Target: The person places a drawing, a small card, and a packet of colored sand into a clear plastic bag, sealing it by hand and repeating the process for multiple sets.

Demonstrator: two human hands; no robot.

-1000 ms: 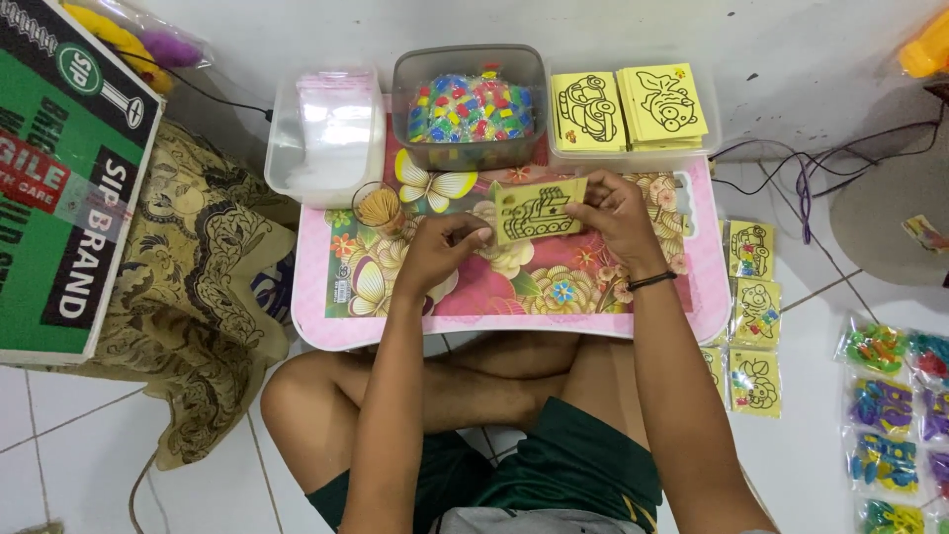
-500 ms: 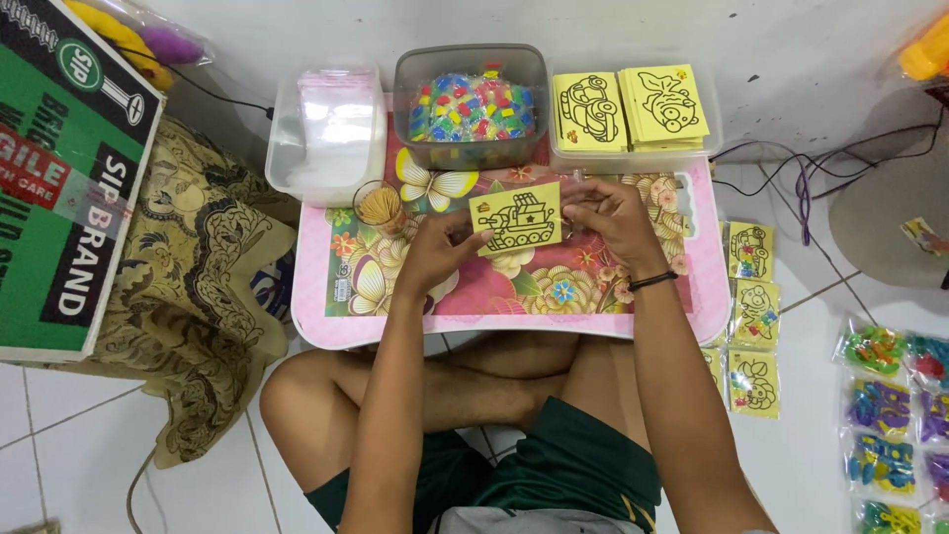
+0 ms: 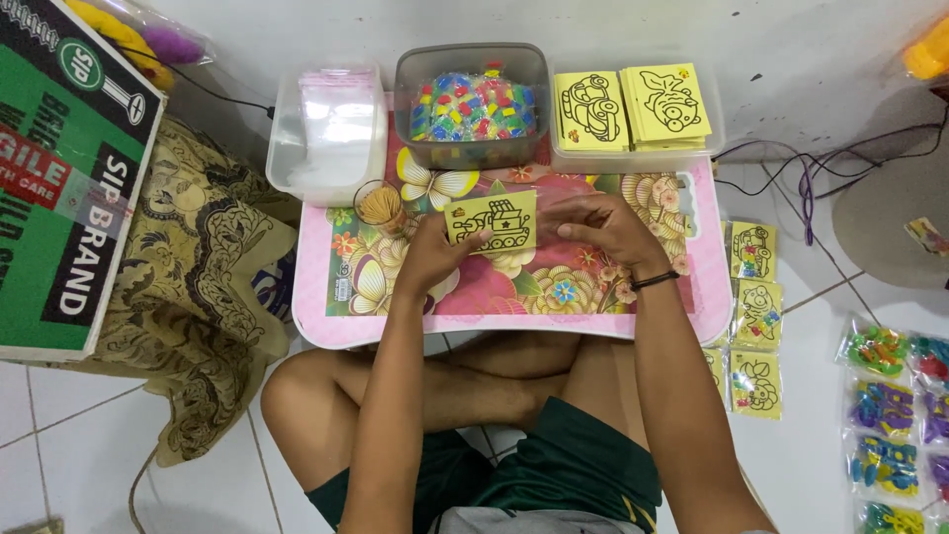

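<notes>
Left hand (image 3: 432, 259): fingers curled, pinching the left edge of a yellow picture card (image 3: 490, 222) printed with a black line drawing. Right hand (image 3: 603, 227): fingers closed lightly over the card's right edge; a thin film or clear sleeve appears to lie under these fingers, but this cannot be confirmed. A dark band sits on the right wrist.

The card is held between both hands, face up, just above the pink floral table (image 3: 514, 297), near its centre; whether it touches the table cannot be determined.

Surroundings on or at the far edge of the table: a small round cup of thin sticks (image 3: 381, 207), just beside the left hand; a white tub of clear plastic bags (image 3: 331, 129); a grey tub of small multicoloured packets (image 3: 473, 107); two stacks of yellow cards (image 3: 633, 105) in a clear tray.

On the floor to the right: further yellow cards (image 3: 756, 297) in a column and bagged coloured items (image 3: 885, 415). To the left: a patterned cloth (image 3: 198, 297) and a green cardboard box (image 3: 64, 168).
</notes>
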